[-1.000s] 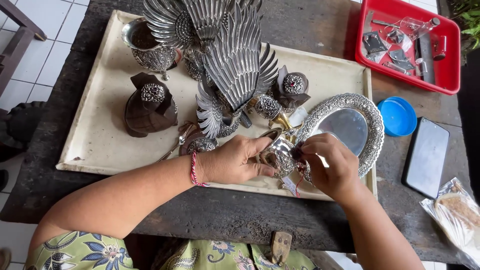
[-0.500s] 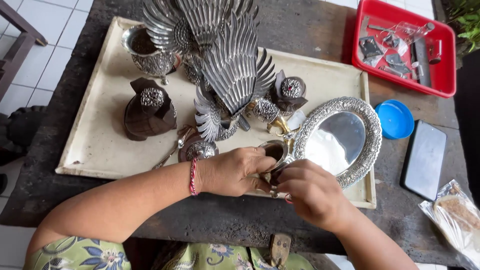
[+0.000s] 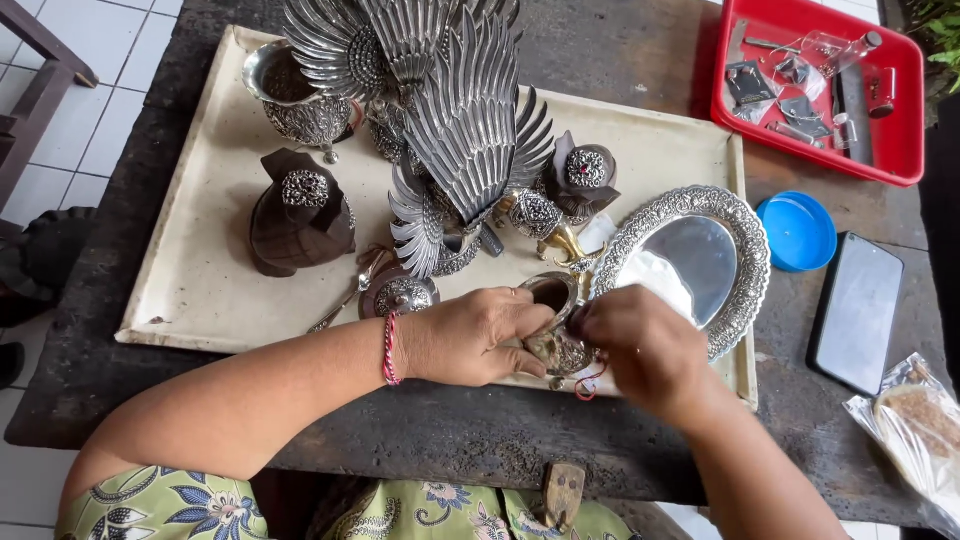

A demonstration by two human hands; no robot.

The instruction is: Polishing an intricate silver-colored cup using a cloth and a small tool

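Dark stone table (image 3: 420,430) carries a cream tray (image 3: 200,270). At its near edge, the left hand (image 3: 470,338) and right hand (image 3: 640,350) both pinch a small ornate silver cup (image 3: 556,330). Behind stands a silver winged bird (image 3: 460,150).

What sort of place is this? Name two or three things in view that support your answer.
Probably a silver craft workshop: ornate silver bird figures and an embossed oval tray sit on a worn worktable, with a red tray of small tools nearby.

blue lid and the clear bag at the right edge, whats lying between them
In the head view, a dark phone lies flat on the dark tabletop between the blue lid and the clear bag, touching neither.
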